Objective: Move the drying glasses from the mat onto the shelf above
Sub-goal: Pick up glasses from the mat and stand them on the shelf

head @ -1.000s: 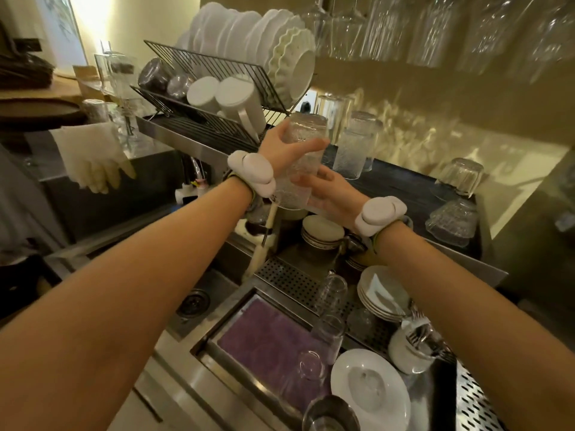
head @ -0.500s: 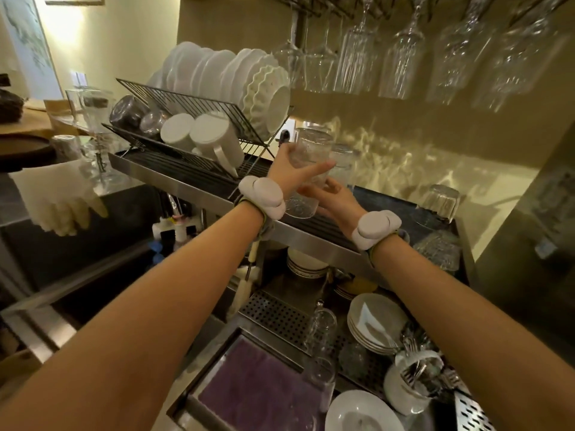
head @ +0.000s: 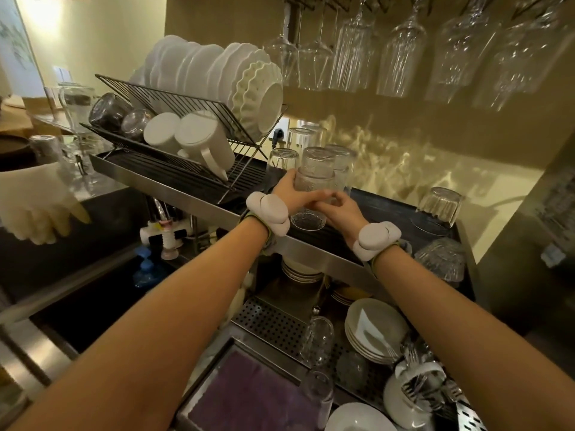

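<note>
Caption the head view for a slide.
Both hands set a textured glass on the shelf beside other upturned glasses.

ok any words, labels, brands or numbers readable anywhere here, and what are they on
None can be read.
The framed picture on the left wall carries only blurred marks, no legible text.
The bands on the left wrist and right wrist show no lettering.
The textured glass in the left hand and right hand, the white plates and the mugs are unmarked.
</note>
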